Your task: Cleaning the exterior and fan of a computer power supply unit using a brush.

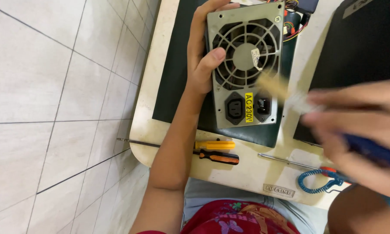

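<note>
We hold the grey power supply unit (246, 65) upright on its edge over the dark mat (177, 78), toward the far middle of the cream table (247, 173). Our left hand (203, 56) is clamped round its left side, thumb pressed against the fan grille (247, 50). Our right hand (359, 130) comes in from the right, blurred, fingers closed on a blue-handled brush (290, 93) whose pale bristles sit at the right edge of the grille, just above the power sockets. On the near side of the table lie two screwdrivers (215, 151), one yellow-handled, one orange and black, with a coiled blue cord (316, 182) near right. What we judge risky: the unit stands on a narrow edge, so a hard stroke could tip it out of our one-handed grip. Bristles could also snag in the grille slots, or push dust deeper inside. A slip might knock the loose wires (296, 21) at the far end.
</note>
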